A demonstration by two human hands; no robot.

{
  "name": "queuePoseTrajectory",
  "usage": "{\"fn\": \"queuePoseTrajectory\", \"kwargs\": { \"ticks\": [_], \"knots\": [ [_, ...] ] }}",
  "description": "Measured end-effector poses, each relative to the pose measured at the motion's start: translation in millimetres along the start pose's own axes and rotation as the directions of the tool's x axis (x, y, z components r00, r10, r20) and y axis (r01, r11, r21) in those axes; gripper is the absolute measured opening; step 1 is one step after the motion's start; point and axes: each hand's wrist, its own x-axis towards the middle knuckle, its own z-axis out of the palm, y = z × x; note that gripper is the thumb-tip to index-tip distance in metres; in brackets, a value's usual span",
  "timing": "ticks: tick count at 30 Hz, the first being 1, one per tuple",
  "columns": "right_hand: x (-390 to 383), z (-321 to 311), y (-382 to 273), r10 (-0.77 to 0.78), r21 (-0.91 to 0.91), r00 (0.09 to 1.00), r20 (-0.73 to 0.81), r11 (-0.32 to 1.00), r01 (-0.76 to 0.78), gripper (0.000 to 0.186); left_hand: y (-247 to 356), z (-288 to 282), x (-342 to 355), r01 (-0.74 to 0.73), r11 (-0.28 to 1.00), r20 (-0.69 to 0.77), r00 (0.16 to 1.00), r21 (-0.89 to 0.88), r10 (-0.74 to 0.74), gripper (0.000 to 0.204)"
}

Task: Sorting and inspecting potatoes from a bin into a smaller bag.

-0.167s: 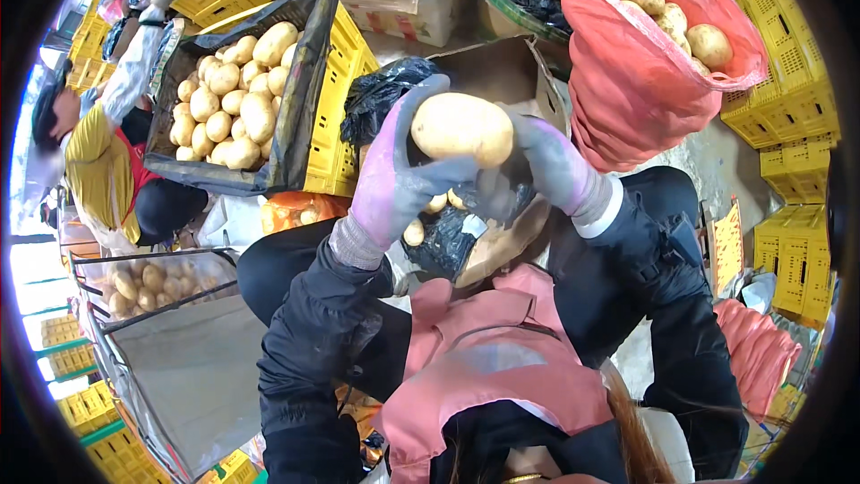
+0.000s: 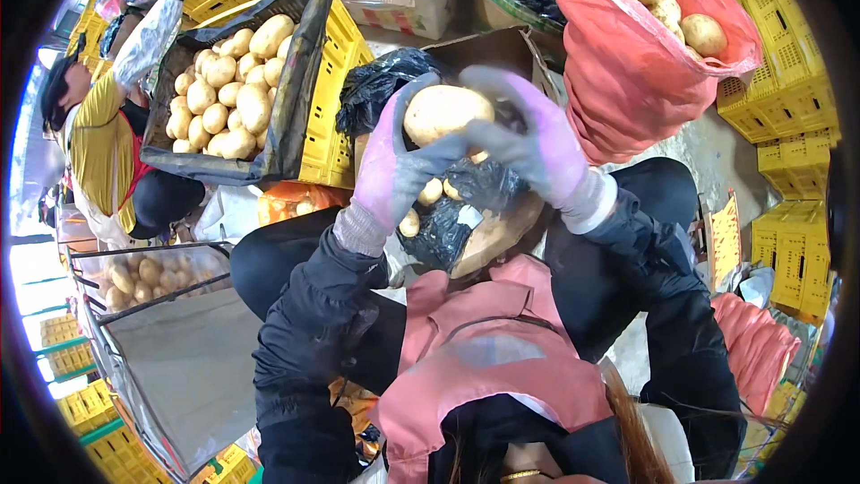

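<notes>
While the large pale potato (image 2: 445, 112) is up above the open cardboard box (image 2: 503, 237), its hold seems to depend mainly on the left hand (image 2: 391, 161). This gloved hand is half closed around it, with the thumb along the left side and the fingers under the lower edge. The right hand (image 2: 542, 139), also gloved, is curved and partly open close at the right side of the potato; its fingers are blurred, so I cannot tell whether they touch.

The main risk, in my judgement, is a slip. The potato is round and looks smooth, and if the left hand loosens before the right one has a firm hold, or the right fingers push it from the side, it could drop. Then it would probably hit the few small potatoes (image 2: 431, 191) below and bruise them. The loose black plastic (image 2: 445, 237) around these could also catch on a glove.

The box stands between the person's legs (image 2: 278, 260), so a careless knee might shift it. Further out, the yellow crate (image 2: 333, 116) on the left looks quite full, and a bump could roll something out. On the right, the red sack (image 2: 618, 81) has its mouth open, and a hard push could spill it.
</notes>
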Motion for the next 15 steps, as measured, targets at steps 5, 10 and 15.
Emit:
{"fn": "queuePoseTrajectory", "kwargs": {
  "ticks": [5,10,15],
  "knots": [
    [4,3,15,0.187,0.270,0.982,0.014,0.945,-0.184,0.024,-12,8,-12,-0.099,0.992,0.122,0.989,0.080,0.089,0.080],
    [8,3,31,0.455,0.201,0.880,0.139,0.857,-0.475,0.029,2,-52,1,-0.185,0.982,-0.189,0.963,0.040,0.189,0.057],
    [14,7,74,0.468,0.325,0.874,0.130,0.813,-0.483,0.032,53,-192,24,-0.112,0.981,-0.555,0.811,0.159,0.183,0.058]
  ]
}}
